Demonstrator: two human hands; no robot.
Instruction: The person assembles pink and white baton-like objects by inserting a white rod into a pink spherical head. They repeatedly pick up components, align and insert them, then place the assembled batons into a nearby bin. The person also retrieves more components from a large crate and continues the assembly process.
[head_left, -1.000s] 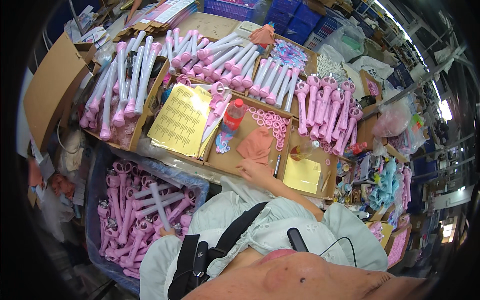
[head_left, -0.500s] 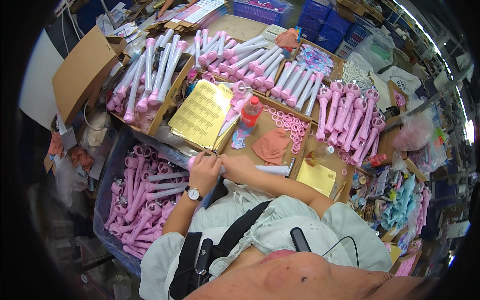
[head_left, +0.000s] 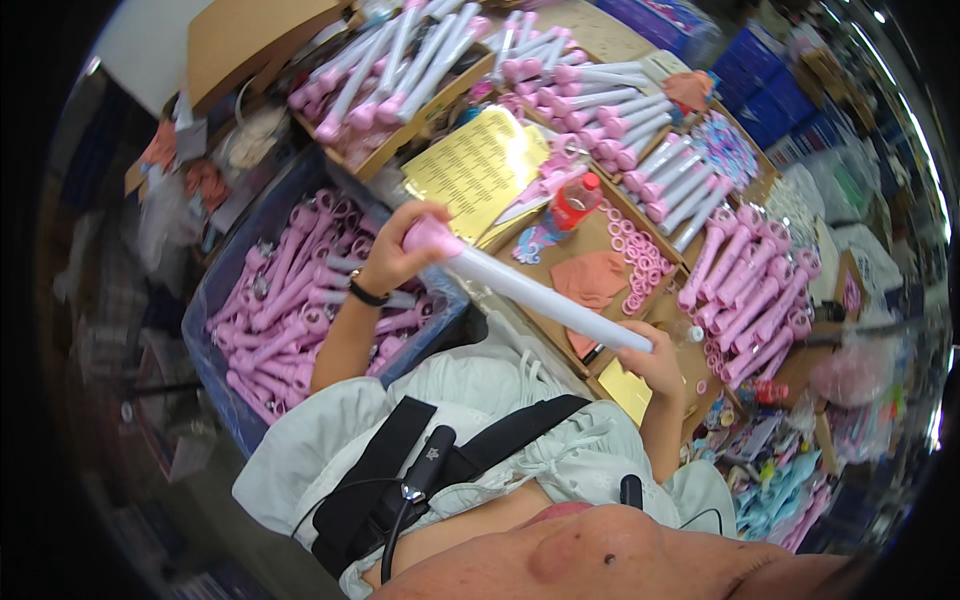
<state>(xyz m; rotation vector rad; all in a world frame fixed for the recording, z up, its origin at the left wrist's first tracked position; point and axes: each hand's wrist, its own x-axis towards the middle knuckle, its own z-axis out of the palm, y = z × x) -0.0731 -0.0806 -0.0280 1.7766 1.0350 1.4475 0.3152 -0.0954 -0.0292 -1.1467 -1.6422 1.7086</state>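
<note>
Right now the person holds a long white tube (head_left: pixel 545 297) with a pink end piece across their chest, one hand at each end. The left hand (head_left: pixel 400 250) wraps its fingers tight around the pink end, up near the yellow sheet (head_left: pixel 478 165). The right hand (head_left: pixel 655 360) grips the other end, its fingers curled shut around the white part. The tube slants down from left to right, above the cardboard tray (head_left: pixel 560 330). A black watch (head_left: pixel 366 294) sits on the left wrist. Below the left arm is a blue bin (head_left: pixel 225 300) full of pink handle parts (head_left: pixel 290 300). A red-capped bottle (head_left: pixel 572 203) lies on the tray, near a pile of small pink rings (head_left: pixel 635 255). More finished pink-and-white tubes (head_left: pixel 640 150) lie in rows farther away.
</note>
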